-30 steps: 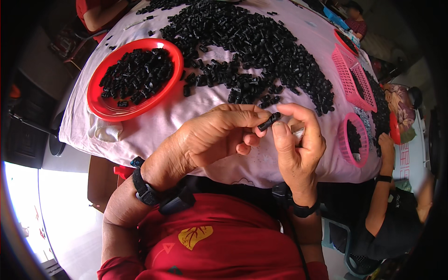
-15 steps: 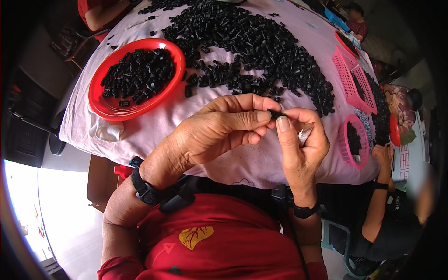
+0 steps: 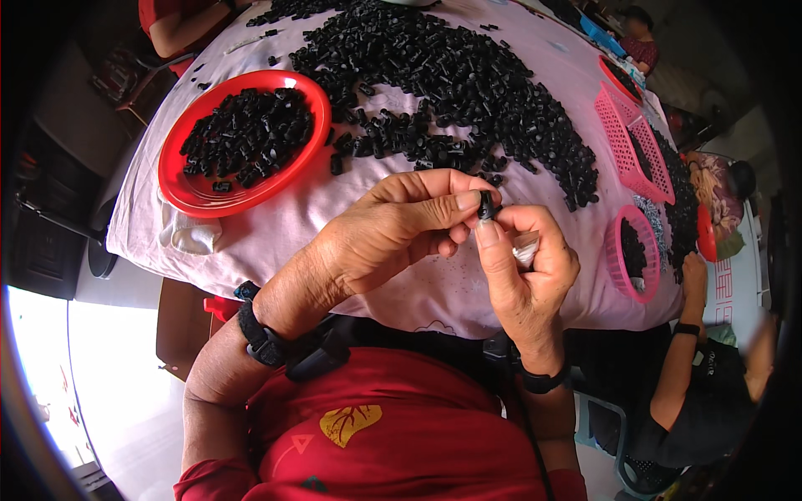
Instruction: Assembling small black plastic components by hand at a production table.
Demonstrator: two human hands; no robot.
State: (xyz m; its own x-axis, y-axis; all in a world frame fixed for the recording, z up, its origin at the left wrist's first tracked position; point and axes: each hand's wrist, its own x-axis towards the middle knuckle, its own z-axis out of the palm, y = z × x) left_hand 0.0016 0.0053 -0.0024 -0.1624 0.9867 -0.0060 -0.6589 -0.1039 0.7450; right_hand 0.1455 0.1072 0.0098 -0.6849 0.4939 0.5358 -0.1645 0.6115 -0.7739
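My left hand (image 3: 401, 219) pinches a small black cylindrical part (image 3: 485, 205) between thumb and forefinger, its long side roughly upright. Close against the part's lower end are the thumb and forefinger of my right hand (image 3: 533, 280). A crumpled white scrap (image 3: 525, 249), paper or cloth, is tucked in the curled fingers of that right hand. Both hands are above the near part of the table. Beyond them lies a big heap of similar black parts (image 3: 434, 67). To the left, a red plate (image 3: 171, 179) holds many more of them.
Pink cloth (image 3: 276, 250) covers the table. On the right stand a pink lattice basket (image 3: 614, 125) and a round pink basket (image 3: 616, 265) with black parts. A co-worker's hand (image 3: 694, 275) is at the right edge; another person's arm (image 3: 188, 29) shows far left.
The black part has turned from lying nearly level to upright. My right hand has shifted slightly left and down, and my left hand stays put. The right co-worker's hand has shifted.
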